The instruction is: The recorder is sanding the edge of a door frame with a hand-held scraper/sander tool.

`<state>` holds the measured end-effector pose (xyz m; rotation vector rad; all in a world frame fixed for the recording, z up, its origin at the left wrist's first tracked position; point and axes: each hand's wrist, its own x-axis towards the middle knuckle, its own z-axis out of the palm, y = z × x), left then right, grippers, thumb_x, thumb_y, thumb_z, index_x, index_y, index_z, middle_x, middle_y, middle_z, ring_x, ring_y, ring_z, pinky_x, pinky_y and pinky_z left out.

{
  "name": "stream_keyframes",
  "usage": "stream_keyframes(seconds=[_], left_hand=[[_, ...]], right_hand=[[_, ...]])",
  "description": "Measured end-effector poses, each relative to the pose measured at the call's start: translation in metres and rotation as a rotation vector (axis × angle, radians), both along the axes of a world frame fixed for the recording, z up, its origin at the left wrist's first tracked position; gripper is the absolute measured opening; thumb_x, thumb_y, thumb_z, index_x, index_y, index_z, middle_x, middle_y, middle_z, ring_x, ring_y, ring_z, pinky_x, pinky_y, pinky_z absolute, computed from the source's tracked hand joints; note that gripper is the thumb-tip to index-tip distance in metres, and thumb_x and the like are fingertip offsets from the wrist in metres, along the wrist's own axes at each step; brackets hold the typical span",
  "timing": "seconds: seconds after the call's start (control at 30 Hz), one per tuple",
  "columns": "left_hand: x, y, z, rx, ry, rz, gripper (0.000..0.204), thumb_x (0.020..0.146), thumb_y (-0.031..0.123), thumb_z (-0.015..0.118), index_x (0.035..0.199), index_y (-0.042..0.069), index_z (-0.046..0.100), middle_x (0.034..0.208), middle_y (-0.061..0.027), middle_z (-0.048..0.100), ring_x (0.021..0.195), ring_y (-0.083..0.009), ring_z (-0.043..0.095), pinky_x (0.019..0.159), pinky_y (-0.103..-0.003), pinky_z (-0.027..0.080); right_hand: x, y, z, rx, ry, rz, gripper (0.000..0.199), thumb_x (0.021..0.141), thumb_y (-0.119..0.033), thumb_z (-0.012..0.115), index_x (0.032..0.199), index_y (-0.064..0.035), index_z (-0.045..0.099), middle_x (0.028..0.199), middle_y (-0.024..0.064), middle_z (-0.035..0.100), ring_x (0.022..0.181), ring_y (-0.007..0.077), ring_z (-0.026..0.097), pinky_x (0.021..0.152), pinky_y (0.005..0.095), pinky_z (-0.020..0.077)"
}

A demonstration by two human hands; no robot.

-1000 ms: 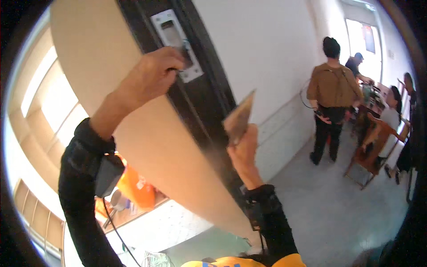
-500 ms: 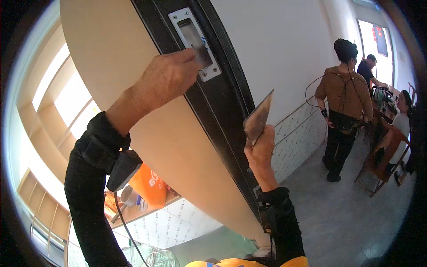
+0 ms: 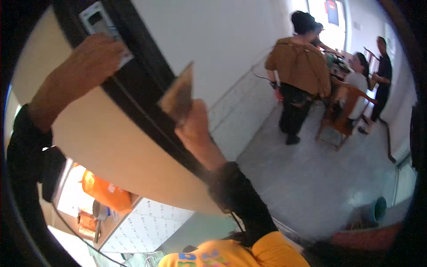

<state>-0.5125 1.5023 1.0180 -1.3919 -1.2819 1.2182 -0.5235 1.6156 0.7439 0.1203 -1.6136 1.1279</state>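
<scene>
Closer now than half a second back: door edge filling more of the view, scraper swung up toward it, left hand slid down over the lower end of the lock plate.

Right hand closed round the scraper handle, blade sticking up and left from the fist, flat against or just off the dark edge — contact hard to call through the blur. Left hand curled shut on the door edge right at the plate, bracing the slab; fingers wrapped over, nothing loose held.

Looks like scraping or filling along the edge, stroke about to begin. Next move probably calls for a flat blade angle, steady pressure, and the left hand holding firm so the door doesn't swing.

Plate sits up and left of the blade, well apart; dark edge runs straight from one grip to the other. Beyond the right wrist, people around a table, far off.
</scene>
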Motion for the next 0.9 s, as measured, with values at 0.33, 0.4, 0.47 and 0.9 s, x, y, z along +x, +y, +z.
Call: stream_keyframes(seconds=[0.33, 0.4, 0.47, 0.9], left_hand=[[-0.005, -0.002, 0.010, -0.058, -0.105, 0.225, 0.028, 0.071, 0.013, 0.059, 0.097, 0.001, 0.059, 0.111, -0.0124, 0.053, 0.106, -0.0258, 0.048, 0.094, -0.036, 0.038], [-0.002, 0.005, 0.007, -0.048, -0.017, 0.449, 0.029, 0.072, 0.013, 0.059, 0.097, 0.001, 0.059, 0.111, -0.0135, 0.053, 0.105, -0.0250, 0.050, 0.093, -0.035, 0.039], [0.002, 0.007, 0.005, -0.025, 0.031, 0.497, 0.029, 0.072, 0.013, 0.059, 0.098, 0.001, 0.059, 0.111, -0.0149, 0.053, 0.104, -0.0249, 0.051, 0.093, -0.035, 0.040], [0.005, -0.031, 0.012, 0.296, -0.524, 0.020, 0.018, 0.077, 0.004, 0.059, 0.093, -0.002, 0.054, 0.085, -0.0115, 0.049, 0.070, -0.0280, 0.056, 0.060, -0.035, 0.049]], right_hand=[[0.003, 0.006, -0.002, 0.114, 0.131, -0.052, 0.041, 0.056, -0.002, 0.063, 0.095, 0.0003, 0.049, 0.091, 0.0180, 0.046, 0.085, 0.0382, 0.043, 0.072, 0.0469, 0.0355], [0.003, 0.004, -0.001, -0.045, 0.007, 0.014, 0.037, 0.059, 0.001, 0.062, 0.093, 0.0006, 0.047, 0.088, 0.0175, 0.046, 0.086, 0.0382, 0.044, 0.073, 0.0470, 0.0359], [0.003, 0.003, 0.000, -0.045, 0.000, 0.009, 0.036, 0.060, 0.002, 0.061, 0.092, 0.0005, 0.045, 0.088, 0.0175, 0.045, 0.087, 0.0384, 0.044, 0.073, 0.0471, 0.0361], [-0.001, 0.002, -0.004, -0.093, -0.084, 0.001, 0.041, 0.060, 0.001, 0.064, 0.094, -0.0002, 0.042, 0.091, 0.0168, 0.042, 0.089, 0.0359, 0.044, 0.075, 0.0443, 0.0373]])
